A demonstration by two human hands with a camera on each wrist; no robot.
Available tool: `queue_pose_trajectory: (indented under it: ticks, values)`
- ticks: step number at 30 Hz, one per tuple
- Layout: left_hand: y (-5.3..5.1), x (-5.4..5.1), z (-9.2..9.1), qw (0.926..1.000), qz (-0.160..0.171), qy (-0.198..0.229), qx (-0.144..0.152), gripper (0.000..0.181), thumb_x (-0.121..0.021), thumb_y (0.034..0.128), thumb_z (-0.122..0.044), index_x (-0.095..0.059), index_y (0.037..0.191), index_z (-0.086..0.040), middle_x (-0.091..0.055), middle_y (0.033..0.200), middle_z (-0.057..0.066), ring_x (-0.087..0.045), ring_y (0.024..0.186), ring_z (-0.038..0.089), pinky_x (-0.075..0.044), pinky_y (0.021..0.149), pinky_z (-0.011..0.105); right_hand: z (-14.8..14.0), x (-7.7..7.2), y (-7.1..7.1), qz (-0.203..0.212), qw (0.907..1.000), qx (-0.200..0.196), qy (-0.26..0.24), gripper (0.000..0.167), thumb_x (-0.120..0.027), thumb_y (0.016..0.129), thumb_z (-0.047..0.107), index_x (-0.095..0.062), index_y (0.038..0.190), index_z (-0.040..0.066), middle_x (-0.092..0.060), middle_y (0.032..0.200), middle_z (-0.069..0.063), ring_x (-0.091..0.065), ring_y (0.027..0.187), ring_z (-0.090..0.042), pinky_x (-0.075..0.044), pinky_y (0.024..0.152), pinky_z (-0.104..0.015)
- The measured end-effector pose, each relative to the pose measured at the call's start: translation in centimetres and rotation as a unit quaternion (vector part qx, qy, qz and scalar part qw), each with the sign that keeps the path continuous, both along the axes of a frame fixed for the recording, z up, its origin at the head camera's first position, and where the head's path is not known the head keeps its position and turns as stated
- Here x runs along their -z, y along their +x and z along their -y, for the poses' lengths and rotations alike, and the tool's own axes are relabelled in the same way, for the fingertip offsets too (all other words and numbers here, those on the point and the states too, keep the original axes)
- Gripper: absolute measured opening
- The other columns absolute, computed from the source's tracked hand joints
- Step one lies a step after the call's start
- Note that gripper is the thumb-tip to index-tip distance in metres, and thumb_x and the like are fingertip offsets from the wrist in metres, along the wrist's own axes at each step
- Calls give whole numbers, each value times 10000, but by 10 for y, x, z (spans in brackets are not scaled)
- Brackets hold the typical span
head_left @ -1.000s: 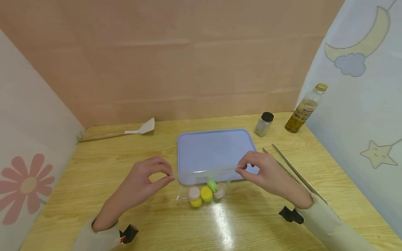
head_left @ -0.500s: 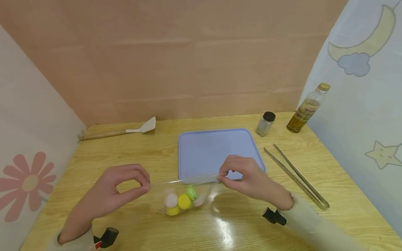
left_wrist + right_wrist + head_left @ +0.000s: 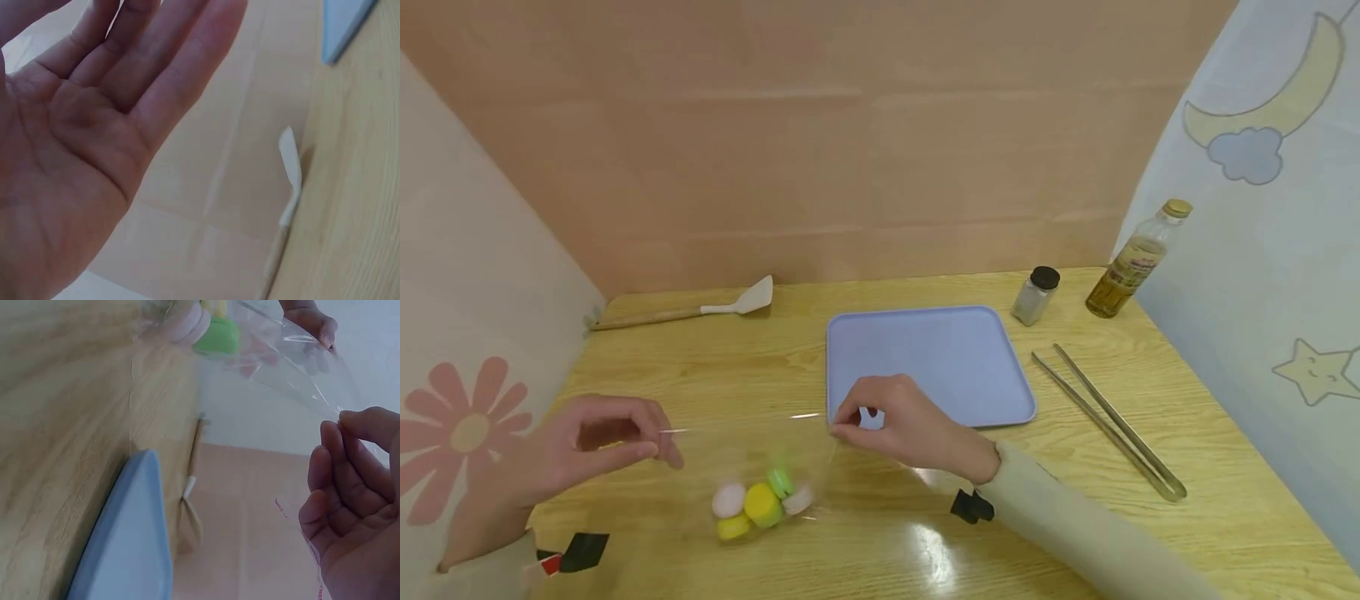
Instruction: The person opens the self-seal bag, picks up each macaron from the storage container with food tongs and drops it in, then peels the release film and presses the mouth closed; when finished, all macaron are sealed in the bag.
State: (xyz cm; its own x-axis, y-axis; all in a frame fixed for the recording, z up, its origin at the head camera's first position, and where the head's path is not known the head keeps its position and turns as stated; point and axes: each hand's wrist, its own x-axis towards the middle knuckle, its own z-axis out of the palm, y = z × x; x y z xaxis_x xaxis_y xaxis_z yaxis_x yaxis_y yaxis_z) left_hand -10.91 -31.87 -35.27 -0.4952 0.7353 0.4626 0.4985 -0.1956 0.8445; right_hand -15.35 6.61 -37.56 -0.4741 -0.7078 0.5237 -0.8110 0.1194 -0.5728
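A clear plastic bag [image 3: 737, 454] with several macarons [image 3: 763, 505] in its bottom, pink, yellow and green, is stretched between both hands over the front left of the table. My left hand [image 3: 580, 450] pinches its upper left corner between thumb and fingers. At the upper right corner, the thumb and forefinger of my right hand [image 3: 895, 421] pinch the film. In the right wrist view the bag slopes between the two hands, and a thin clear strip with red print [image 3: 284, 509] shows beside my right hand. The left wrist view shows mostly my left palm [image 3: 75, 156], its fingertips cut off.
A blue tray [image 3: 936, 358] lies behind the right hand. Metal tongs [image 3: 1112, 421] rest to its right. A black-capped jar [image 3: 1035, 297] and a bottle of amber liquid [image 3: 1131, 267] stand at the back right. A white spatula with a wooden handle [image 3: 700, 312] lies at the back left.
Both hands have moved left with the bag of macarons, from in front of the tray to the table's front left. The tongs, earlier partly behind the right arm, now show fully.
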Motion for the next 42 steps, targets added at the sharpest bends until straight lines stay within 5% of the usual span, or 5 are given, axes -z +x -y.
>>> queue_pose_trajectory:
  ticks: [6, 13, 18, 26, 42]
  values:
    - [-19, 10, 15, 9853, 513, -790, -1425, 333, -454, 934, 261, -651, 1105, 53, -703, 1005, 170, -717, 910, 259, -567, 843, 299, 19, 5, -31, 413, 9969, 584, 335, 23, -768, 913, 116, -777, 906, 97, -703, 812, 84, -519, 640, -82, -418, 594, -215]
    - [-50, 20, 16, 9342, 672, -1938, -2919, 119, -561, 1030, -4, -661, 1046, 59, -723, 925, 156, -719, 835, 273, -585, 779, 308, 34, 15, -64, 859, 9847, 1141, 994, 99, -731, 957, 182, -784, 926, 104, -718, 828, 73, -600, 718, -89, -475, 656, -228]
    - [-71, 31, 14, 8928, 732, -2715, -3518, 197, -592, 1043, -141, -672, 1043, 39, -697, 914, 139, -694, 830, 274, -596, 729, 344, 44, 22, -83, 1021, 9739, 1393, 1472, 131, -710, 975, 197, -784, 949, 91, -718, 841, 49, -615, 755, -44, -508, 674, -231]
    - [-94, 44, 1, 8435, 736, -3509, -4001, 255, -583, 1048, -210, -671, 1056, 29, -656, 870, 121, -617, 780, 294, -535, 613, 325, 54, 30, -100, 970, 9548, 1813, 2147, 150, -683, 992, 209, -774, 936, 104, -704, 852, 50, -603, 753, -78, -493, 683, -223]
    - [-111, 57, -15, 8043, 668, -4541, -3773, 358, -578, 1008, -237, -628, 1152, 87, -665, 977, 165, -610, 753, 216, -514, 677, 381, 54, 31, -106, 921, 9317, 2181, 2756, 210, -674, 995, 252, -744, 1044, 60, -700, 953, -12, -609, 827, -122, -507, 731, -256]
